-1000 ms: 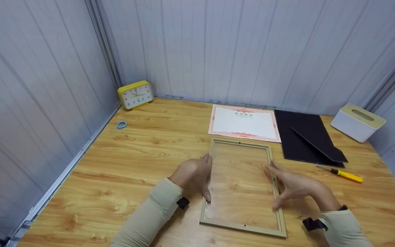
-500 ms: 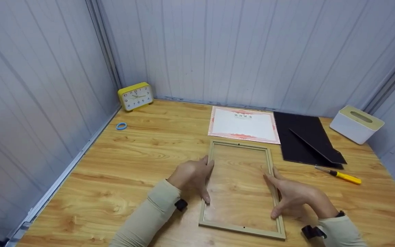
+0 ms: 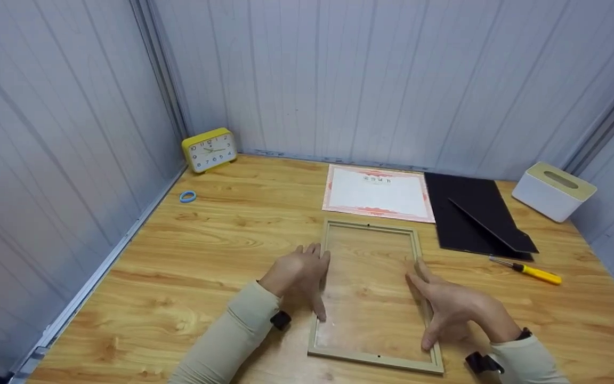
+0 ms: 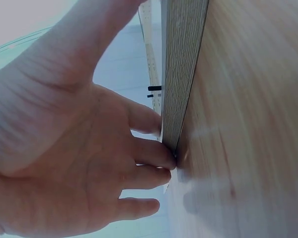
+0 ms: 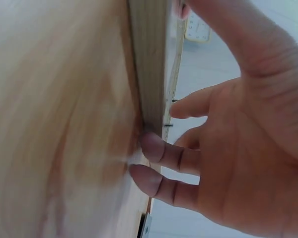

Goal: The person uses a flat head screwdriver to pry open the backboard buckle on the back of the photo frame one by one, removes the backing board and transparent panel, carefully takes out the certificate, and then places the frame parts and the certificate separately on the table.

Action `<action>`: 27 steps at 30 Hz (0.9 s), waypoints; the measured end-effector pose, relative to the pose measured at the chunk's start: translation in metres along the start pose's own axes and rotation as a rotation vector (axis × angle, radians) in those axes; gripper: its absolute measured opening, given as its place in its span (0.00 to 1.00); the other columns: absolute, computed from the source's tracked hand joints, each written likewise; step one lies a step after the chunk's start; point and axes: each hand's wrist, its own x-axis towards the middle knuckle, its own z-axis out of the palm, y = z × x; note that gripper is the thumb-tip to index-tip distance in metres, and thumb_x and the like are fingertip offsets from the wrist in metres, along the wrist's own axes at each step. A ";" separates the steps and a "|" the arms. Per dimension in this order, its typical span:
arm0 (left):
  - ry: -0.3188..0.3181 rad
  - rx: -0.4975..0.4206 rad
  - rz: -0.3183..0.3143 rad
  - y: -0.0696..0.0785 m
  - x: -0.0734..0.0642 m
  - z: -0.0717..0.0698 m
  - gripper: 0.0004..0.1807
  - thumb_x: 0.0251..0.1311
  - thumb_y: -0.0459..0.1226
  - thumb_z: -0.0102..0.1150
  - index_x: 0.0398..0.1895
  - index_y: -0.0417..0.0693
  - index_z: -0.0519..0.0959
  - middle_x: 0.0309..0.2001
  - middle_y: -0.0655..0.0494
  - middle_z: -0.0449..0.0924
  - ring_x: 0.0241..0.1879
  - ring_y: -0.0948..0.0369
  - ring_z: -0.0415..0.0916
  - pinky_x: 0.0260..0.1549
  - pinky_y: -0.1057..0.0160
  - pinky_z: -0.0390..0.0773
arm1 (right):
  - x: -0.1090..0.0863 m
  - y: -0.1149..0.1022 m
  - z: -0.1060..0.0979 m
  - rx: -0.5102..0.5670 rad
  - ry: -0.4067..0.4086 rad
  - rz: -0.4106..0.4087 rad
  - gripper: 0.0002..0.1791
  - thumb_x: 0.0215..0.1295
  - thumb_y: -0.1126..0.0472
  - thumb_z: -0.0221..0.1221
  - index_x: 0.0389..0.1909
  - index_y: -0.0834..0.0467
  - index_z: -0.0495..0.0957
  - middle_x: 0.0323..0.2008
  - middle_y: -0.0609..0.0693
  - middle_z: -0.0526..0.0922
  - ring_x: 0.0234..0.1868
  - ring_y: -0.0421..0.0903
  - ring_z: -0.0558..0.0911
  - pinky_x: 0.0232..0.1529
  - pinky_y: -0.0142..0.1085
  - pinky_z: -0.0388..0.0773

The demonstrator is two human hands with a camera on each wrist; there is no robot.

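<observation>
A picture frame [image 3: 375,360] with a pale gold-beige rim and a clear pane lies flat on the wooden table. My left hand [image 3: 299,277] holds its left rail, the thumb [image 3: 319,308] on the rim. In the left wrist view, the left hand's fingertips [image 4: 165,154] meet the frame's outer side [image 4: 181,64] close to the tabletop. My right hand [image 3: 453,304] holds the opposite rail, with thumb and index finger over the rim. In the right wrist view, other fingers [image 5: 153,146] touch the lower edge of the rail [image 5: 150,59].
Behind the frame lies a red-bordered certificate [image 3: 379,194], beside black boards [image 3: 467,208]. A yellow-handled screwdriver [image 3: 536,273] lies to the right. A tissue box [image 3: 555,192], a yellow clock [image 3: 210,151] and a blue ring [image 3: 187,197] stand or lie farther out. Walls enclose the table.
The frame has shifted slightly left and towards me, with both hands on it. My right hand sits a little lower along its rail.
</observation>
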 end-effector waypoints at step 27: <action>0.005 0.002 -0.036 0.003 0.003 0.001 0.78 0.27 0.75 0.71 0.78 0.38 0.51 0.76 0.36 0.50 0.76 0.47 0.48 0.71 0.50 0.54 | 0.012 -0.003 0.004 0.266 0.410 0.188 0.53 0.45 0.79 0.59 0.77 0.69 0.50 0.67 0.76 0.64 0.19 0.44 0.63 0.19 0.34 0.62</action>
